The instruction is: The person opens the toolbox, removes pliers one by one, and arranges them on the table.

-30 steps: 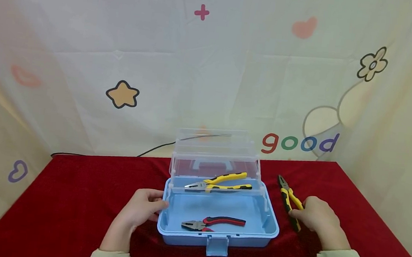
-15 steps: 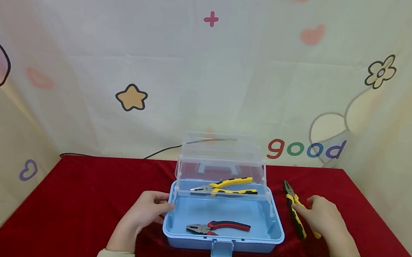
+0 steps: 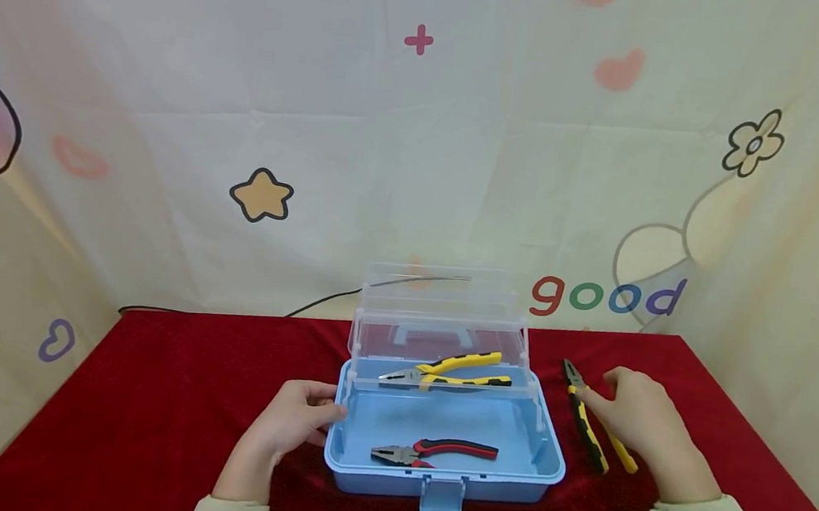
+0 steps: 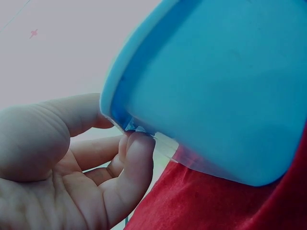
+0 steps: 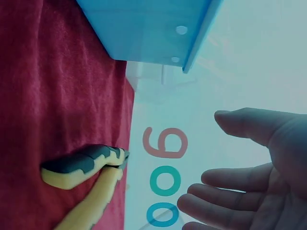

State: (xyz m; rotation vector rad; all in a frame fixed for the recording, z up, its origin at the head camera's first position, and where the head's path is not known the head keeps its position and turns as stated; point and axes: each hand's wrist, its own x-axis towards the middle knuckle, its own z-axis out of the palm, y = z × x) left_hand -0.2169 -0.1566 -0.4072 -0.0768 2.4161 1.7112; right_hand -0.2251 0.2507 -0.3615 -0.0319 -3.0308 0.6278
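Note:
On the red cloth stands a light blue toolbox point(image 3: 385, 485) with its clear lid raised. My left hand point(image 3: 293, 418) pinches its left rim, thumb inside and fingers outside. Yellow-and-black pliers point(image 3: 594, 448) lie on the cloth to the right of the box, handles spread. Over them hovers my right hand point(image 3: 636, 413); the right wrist view shows its fingers extended and apart from the pliers' handles point(image 5: 81, 165). Red-and-black pliers point(image 3: 460, 446) rest in the box's base. Another yellow-handled pair of pliers point(image 3: 464, 361) lies at the back of the box, on its clear upper tray.
A blue latch point(image 3: 441, 499) hangs down at the box's front. Behind the red-covered table point(image 3: 185, 398) hangs a pale printed curtain point(image 3: 326, 197). A thin black cable point(image 3: 323, 291) runs along the back.
My right hand has released the yellow-and-black pliers' handles, which now spread wider, and has risen slightly toward their head. The left hand keeps its hold; the head view has shifted a little.

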